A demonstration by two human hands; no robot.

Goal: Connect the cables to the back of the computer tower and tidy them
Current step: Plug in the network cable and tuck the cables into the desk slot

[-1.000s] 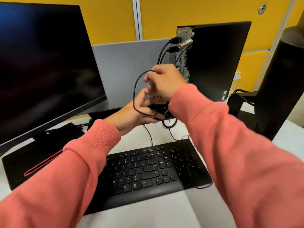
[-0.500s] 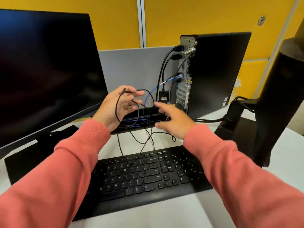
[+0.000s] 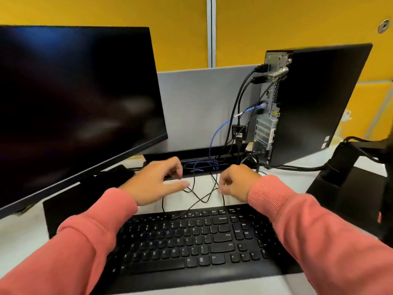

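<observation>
Cables (image 3: pixel 238 116) are hanging from the back of the computer tower (image 3: pixel 314 103), black ones plugged near its top and a blue one lower down, all running into a black tray (image 3: pixel 165 155) beside the tower's base. Thin black wires (image 3: pixel 200 196) are lying crossed on the desk (image 3: pixel 212 182) between tray and keyboard (image 3: pixel 191 239). Left hand (image 3: pixel 155 184) is hovering over them with fingers loosely curled, grasping nothing. Right hand (image 3: pixel 236 182) is curling its fingers at one wire; whether it is pinching it cannot be told.
</observation>
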